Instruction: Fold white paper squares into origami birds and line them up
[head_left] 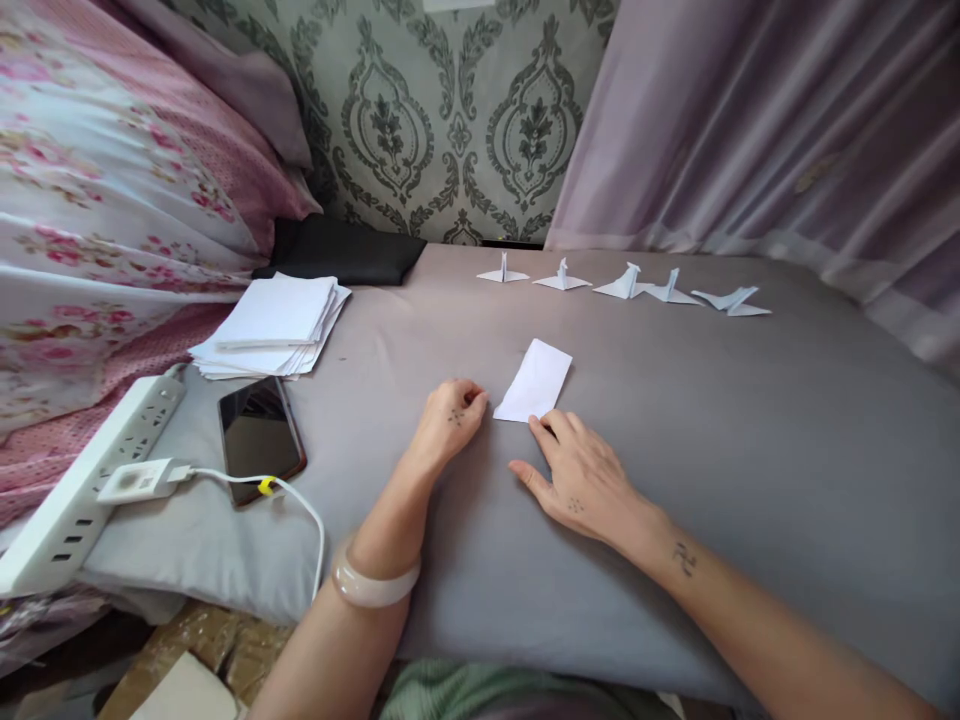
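A small folded piece of white paper [534,382] lies flat on the grey sheet, longer than it is wide and set at a slant. My right hand [581,470] rests at its near edge, index fingertip touching the paper, thumb spread apart and pointing left. Just left of the paper's near corner, my left hand [452,415] lies on the sheet with its fingers curled in and closed, a small gap from the paper. Nothing shows in the left fingers. Toward the back right stand several folded paper cranes [562,276] in a row.
A stack of white paper [274,322] lies at the left, by a black flat item [349,252]. Nearer are a phone [259,435] and a white power strip [135,435] with a plugged-in charger [139,482]; its white cable [311,510] runs close to my left forearm.
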